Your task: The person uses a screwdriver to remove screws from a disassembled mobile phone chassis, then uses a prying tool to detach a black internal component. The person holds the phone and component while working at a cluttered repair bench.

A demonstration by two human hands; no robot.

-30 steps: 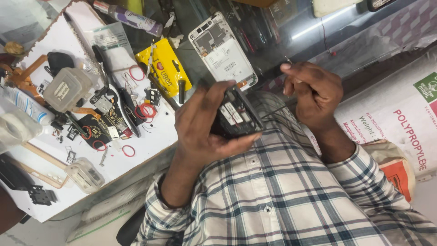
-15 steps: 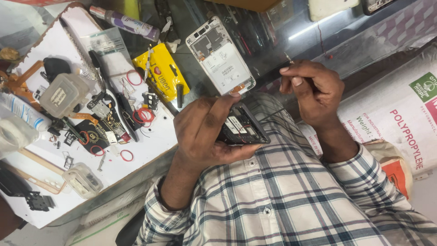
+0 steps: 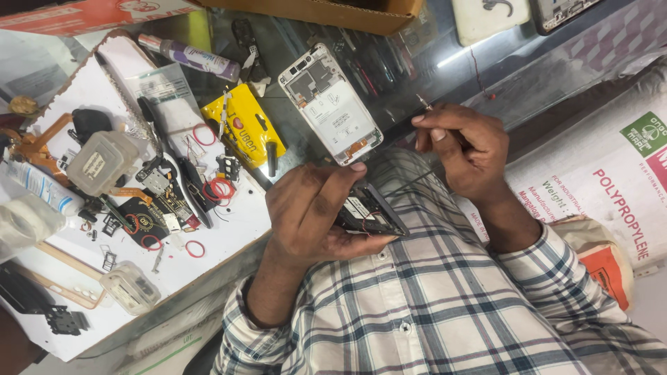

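In the middle of the view, close to the chest, the left hand [image 3: 309, 219] is wrapped tight around a small dark opened phone body with exposed circuit board [image 3: 368, 212], thumb up over its top edge, fingers cupped under it; the board side faces right toward the other hand. The right hand [image 3: 462, 149] is pinched shut, thumb against forefinger, on a thin metal-tipped tool [image 3: 425, 104], tip sticking out up-left; can't tell whether it's a screwdriver or tweezers. Tool tip sits well apart from the phone body, up and to the right of it. Further off, on the glass counter [image 3: 417, 62], lies a white phone chassis with its back off [image 3: 330, 104], not touched by either hand. Left of that: a yellow flat pouch [image 3: 243, 128] with a black pen-like tool on it, then a white work board [image 3: 229, 215] littered with red rubber rings, small circuit parts and clear plastic boxes [image 3: 104, 163]. My read for doing this step well: keep the phone body braced against the palm so it doesn't twist, tilt the board toward the light, bring the tip in square to the fastener or connector, light pressure only. Thin wires seem to run off the board's right edge, so avoid snagging those. Hold it over the shirt or the board so a dropped screw isn't lost.
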